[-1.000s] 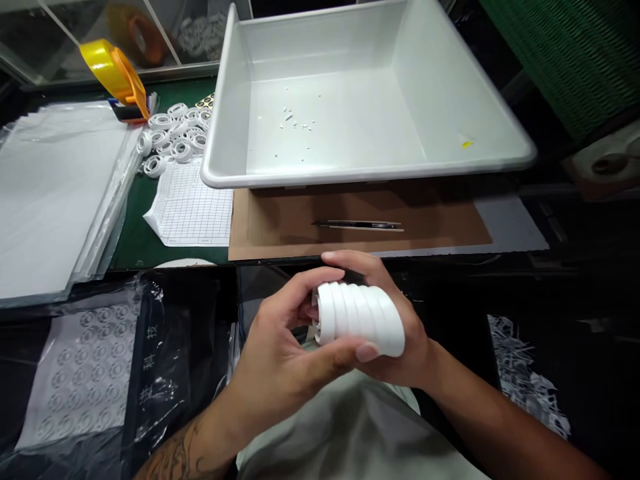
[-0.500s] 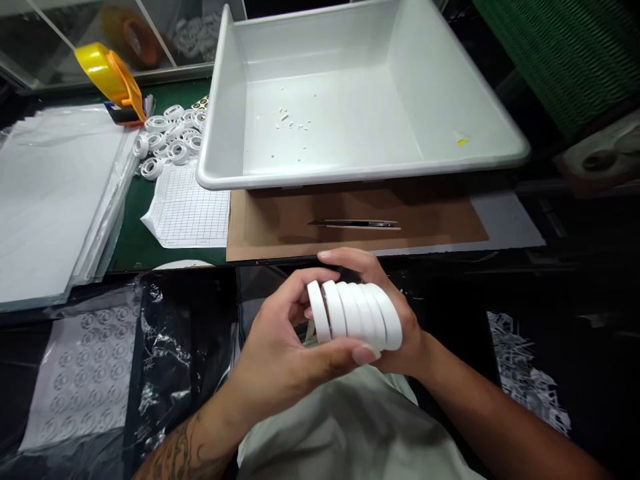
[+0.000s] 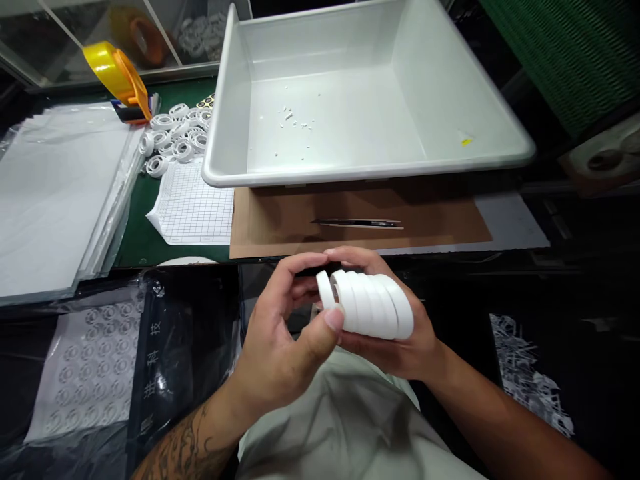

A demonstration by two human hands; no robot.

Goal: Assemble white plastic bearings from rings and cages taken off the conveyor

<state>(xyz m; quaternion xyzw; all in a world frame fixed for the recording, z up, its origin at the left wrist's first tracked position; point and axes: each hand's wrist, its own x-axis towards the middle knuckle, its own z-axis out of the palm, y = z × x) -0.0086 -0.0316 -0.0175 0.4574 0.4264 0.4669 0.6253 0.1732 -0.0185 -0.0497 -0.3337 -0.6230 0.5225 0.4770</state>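
Observation:
A row of several white rings lies on its side between my two hands, in front of my lap. My right hand is wrapped round the row from behind and below, partly hidden by it. At the row's left end, one white ring tilts a little apart from the others. My left hand holds this ring, with the thumb on its near lower edge and the fingers curled behind. The fingertips of both hands come together above the rings.
A large white tray with small white bits stands beyond a cutter knife on brown cardboard. Back left are loose white rings, a yellow tape roll, gridded paper and stacked plastic-covered sheets. White scraps lie right.
My left thumb has drawn back from along the row to the leftmost ring, and my left fingers have risen. The rings sit slightly higher and further right in view.

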